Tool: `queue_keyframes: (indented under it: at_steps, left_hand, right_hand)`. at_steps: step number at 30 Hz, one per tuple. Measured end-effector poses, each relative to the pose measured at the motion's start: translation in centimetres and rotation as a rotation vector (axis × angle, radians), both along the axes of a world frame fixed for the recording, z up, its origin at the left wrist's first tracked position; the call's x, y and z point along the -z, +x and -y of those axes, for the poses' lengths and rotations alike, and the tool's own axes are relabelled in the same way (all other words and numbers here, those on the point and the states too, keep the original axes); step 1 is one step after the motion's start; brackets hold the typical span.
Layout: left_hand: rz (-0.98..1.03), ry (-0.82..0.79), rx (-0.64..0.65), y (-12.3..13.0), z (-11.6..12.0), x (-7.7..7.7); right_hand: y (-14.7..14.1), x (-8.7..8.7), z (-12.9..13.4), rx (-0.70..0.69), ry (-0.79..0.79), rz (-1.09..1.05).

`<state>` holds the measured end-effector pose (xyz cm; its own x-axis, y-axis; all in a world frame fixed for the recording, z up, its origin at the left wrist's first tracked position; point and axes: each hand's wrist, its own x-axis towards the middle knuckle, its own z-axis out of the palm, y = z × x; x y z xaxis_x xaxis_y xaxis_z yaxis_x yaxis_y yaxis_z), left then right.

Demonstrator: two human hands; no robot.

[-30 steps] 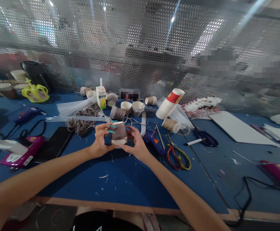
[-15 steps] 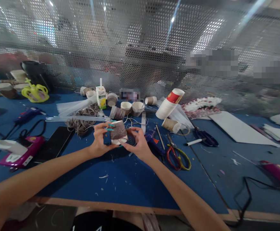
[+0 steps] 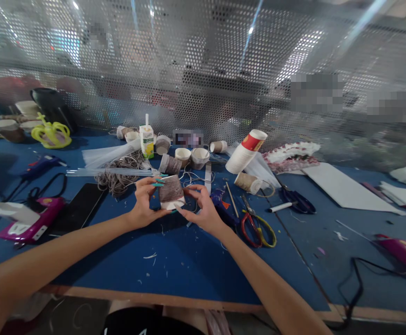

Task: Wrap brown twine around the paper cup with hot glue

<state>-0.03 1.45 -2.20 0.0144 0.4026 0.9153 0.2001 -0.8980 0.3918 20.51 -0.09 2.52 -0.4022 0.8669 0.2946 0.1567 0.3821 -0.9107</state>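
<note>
Between my hands, above the blue table, is a paper cup wrapped in grey-brown cord, its white lower band uncovered and tilted toward me. My left hand grips its left side, with green-nailed fingers on top and the thumb underneath. My right hand pinches the cup's right side near the white band, fingers curled and thumb at the lower edge. A tangled heap of grey cord lies left of my left hand. Just behind the held cup, another cord-wrapped cup lies on its side.
Right of my hands lie a blue glue gun, scissors with red and yellow handles and a white marker. Stacked paper cups lean behind. A juice carton stands at the back; a phone lies left. Perforated metal borders the table.
The cup has turned slightly in my hands, and its wrapped side shows a little more. Both hands stay in nearly the same place; the things on the table have not moved.
</note>
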Motion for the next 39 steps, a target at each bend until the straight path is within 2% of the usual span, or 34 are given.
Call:
queue_keyframes:
  at_steps: [6, 13, 20, 24, 26, 31, 33, 35, 39]
  left_hand:
    - [-0.047, -0.044, 0.052, 0.0, 0.3, -0.2]
    - [-0.001, -0.087, 0.14, -0.2, 0.4, -0.2]
    - [0.005, -0.099, 0.16, -0.3, 0.5, -0.3]
    - [-0.012, -0.232, 0.134, -0.4, 0.9, -0.7]
    - [-0.005, -0.281, 0.126, -0.4, 0.9, -0.6]
    - [0.046, -0.251, 0.115, -0.5, 0.3, 0.2]
    - [0.043, -0.271, 0.091, -0.5, 0.1, 0.3]
    - [0.035, -0.293, 0.068, -0.6, 0.1, 0.3]
    - [0.005, -0.355, 0.043, -0.6, 0.3, 0.1]
  right_hand:
    - [0.3, -0.1, -0.3, 0.034, -0.023, 0.021]
    - [0.5, -1.0, 0.0, -0.039, -0.067, -0.035]
    - [0.7, -1.0, -0.1, -0.068, -0.097, -0.072]
    - [0.8, -1.0, -0.1, -0.084, -0.128, -0.076]
    - [0.9, -1.0, -0.2, -0.029, -0.121, -0.109]
    - [1.5, -1.2, -1.2, 0.397, 0.046, -0.342]
    - [1.9, -1.4, -1.2, 0.483, 0.123, -0.362]
    - [2.2, -1.7, -0.8, 0.424, 0.21, -0.312]
    - [1.8, -2.2, 0.6, 0.161, 0.318, -0.038]
